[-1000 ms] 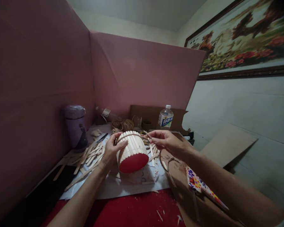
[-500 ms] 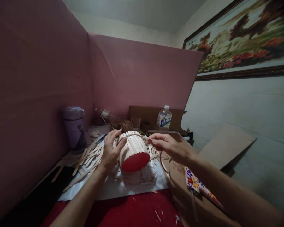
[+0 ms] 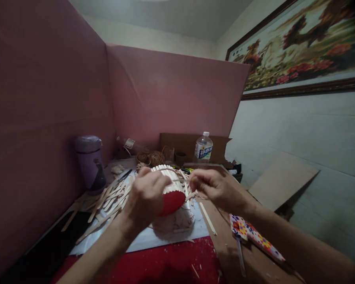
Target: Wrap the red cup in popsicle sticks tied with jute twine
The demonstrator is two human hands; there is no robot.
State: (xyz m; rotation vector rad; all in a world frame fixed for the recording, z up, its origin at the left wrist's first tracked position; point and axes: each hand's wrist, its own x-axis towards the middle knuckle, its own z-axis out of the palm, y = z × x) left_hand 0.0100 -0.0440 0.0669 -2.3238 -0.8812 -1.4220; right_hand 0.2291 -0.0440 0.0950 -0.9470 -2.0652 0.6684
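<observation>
A round container (image 3: 165, 172) covered in pale craft sticks lies tilted on its side, its red base (image 3: 174, 202) facing me. One strand of brown cord (image 3: 167, 169) runs around its far part. Another stretch of cord (image 3: 180, 180) spans the gap between my hands, across the sticks. My left hand (image 3: 148, 195) is closed over the container's left side, its fingers curled at the cord; the thumb is mostly hidden. On the right, my right hand (image 3: 214, 187) pinches the cord between thumb and fingers, just off the container.
Loose craft sticks (image 3: 112, 201) are heaped at left beside a purple flask (image 3: 90, 165). Behind stand balls of twine (image 3: 156, 158), a small brown pot (image 3: 180, 158) and a plastic bottle (image 3: 204, 148). A flower-patterned tool (image 3: 256, 236) lies on the brown board (image 3: 225, 244) at right.
My left hand has gone from spread fingers on the container to a closed grip nearer me. The cord loop hanging below my right hand is gone; cord now stretches between both hands.
</observation>
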